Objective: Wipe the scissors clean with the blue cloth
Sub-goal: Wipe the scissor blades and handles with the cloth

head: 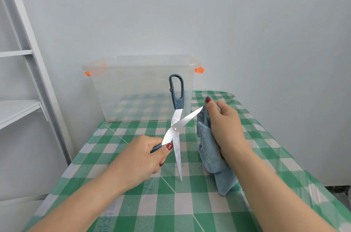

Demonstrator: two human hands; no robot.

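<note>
The left hand (pixel 144 155) curled round one handle of the scissors (pixel 174 128), blades spread wide. The right hand (pixel 226 127) pinched the blue cloth (pixel 210 155) against one blade tip.

The head camera is looking forward and down; close below, left hand (pixel 144 157), right hand (pixel 225 127) and worktop (pixel 133 205) are showing.

Left hand (pixel 144 157): was recorded near centre, fingers curled round the lower handle of the scissors (pixel 175 128), thumb laid along it and pointed toward 2 o'clock.
Left forearm: bare, was extended in from 7 o'clock.
Right hand (pixel 226 129): was held at 3 o'clock of the left, back turned to the camera, fingers closed on the blue cloth (pixel 209 155), thumb raised toward 12 o'clock.
Right forearm: bare, was extended in from 5 o'clock.
</note>
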